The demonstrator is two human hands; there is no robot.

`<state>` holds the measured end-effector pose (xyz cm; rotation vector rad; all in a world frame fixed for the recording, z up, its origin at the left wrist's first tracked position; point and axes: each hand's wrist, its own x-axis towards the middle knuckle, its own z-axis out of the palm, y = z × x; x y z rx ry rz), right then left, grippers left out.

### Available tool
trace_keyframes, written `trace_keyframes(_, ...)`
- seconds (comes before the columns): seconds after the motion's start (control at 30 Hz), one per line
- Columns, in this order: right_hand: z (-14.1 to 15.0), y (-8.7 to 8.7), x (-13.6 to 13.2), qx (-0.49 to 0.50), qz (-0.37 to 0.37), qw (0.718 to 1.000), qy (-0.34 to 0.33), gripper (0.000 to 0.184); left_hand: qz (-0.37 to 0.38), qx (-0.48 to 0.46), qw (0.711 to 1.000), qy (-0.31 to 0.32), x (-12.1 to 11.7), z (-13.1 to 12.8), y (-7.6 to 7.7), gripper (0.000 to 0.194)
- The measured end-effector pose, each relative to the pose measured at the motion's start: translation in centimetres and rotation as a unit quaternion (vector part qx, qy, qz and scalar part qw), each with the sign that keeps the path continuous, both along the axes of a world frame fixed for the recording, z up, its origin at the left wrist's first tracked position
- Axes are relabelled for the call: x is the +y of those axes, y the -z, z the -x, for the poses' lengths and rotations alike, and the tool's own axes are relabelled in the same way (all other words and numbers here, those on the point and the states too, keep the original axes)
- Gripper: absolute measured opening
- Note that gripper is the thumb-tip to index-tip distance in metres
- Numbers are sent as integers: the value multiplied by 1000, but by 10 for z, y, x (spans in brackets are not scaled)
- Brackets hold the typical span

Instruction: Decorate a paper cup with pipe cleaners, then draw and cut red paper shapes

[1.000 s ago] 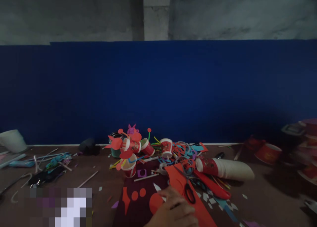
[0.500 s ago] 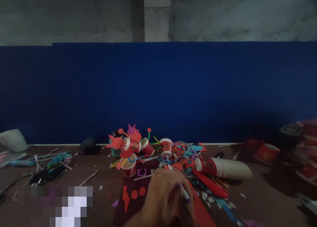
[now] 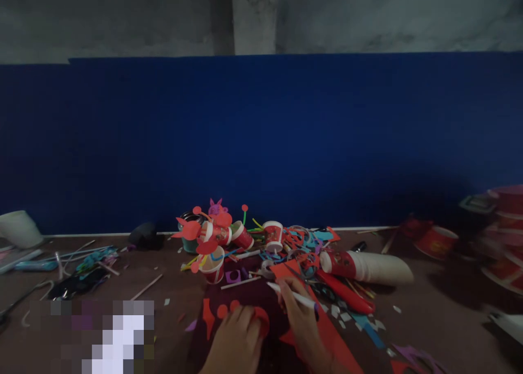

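Observation:
My left hand lies near the bottom edge on a dark maroon sheet, fingers curled over a red paper circle. My right hand is just to its right, closed round a thin white pen that points up and left. Under that hand lies a long red paper strip. Small red cut-outs lie on the maroon sheet left of my left hand.
Behind the hands sits a heap of red paper cups with paper ears and straws, a lying stack of cups, scissors and scraps. More red cups stand at the right, a white cup at the left. A blue wall panel backs the table.
My left hand has come into view and settled on the red circle. My right hand moved right with the pen, off the middle of the maroon sheet. The view tilted slightly down.

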<state>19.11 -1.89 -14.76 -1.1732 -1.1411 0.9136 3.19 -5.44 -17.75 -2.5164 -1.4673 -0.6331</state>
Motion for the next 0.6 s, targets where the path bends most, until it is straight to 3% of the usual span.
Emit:
trace_keyframes(0.03, 1, -2, 0, 34, 36, 998, -24, 28, -52, 7, 998, 17, -7, 1, 15, 14)
trace_keyframes(0.1, 3, -6, 0, 77, 85, 992, -53, 27, -120, 32, 991, 55, -15, 3, 41, 20)
trace_keyframes(0.2, 3, -9, 1, 82, 116, 987, -78, 25, -191, 27, 977, 90, -17, 5, 59, 27)
trace_keyframes(0.43, -1, -8, 1, 18, 129, 989, -72, 26, -243, -32, 967, 67, -19, -2, 49, 35)
trace_keyframes(0.6, 0, -9, -1, -4, 133, 987, -84, 27, -198, 35, 978, 55, -30, -1, 39, 18)
